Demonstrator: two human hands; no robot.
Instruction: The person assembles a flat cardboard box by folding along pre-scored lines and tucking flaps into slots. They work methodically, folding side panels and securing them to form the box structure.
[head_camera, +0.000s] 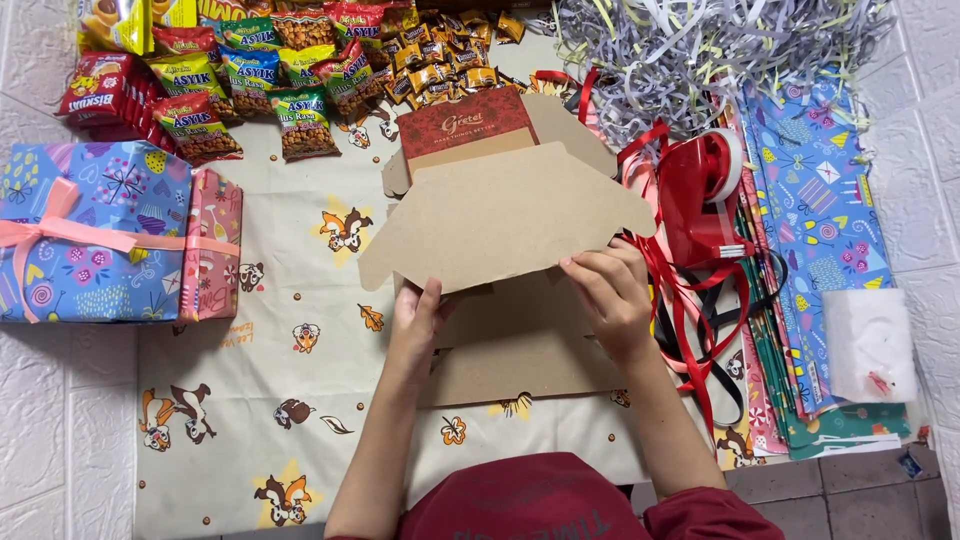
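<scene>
Head view: left hand (415, 325) and right hand (610, 290) grip brown cardboard box flap (500, 215) below red-labelled panel (465, 122).

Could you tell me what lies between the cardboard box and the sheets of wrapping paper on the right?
In the head view, a red tape dispenser and loose red ribbon lie between the cardboard box and the wrapping paper.
</scene>
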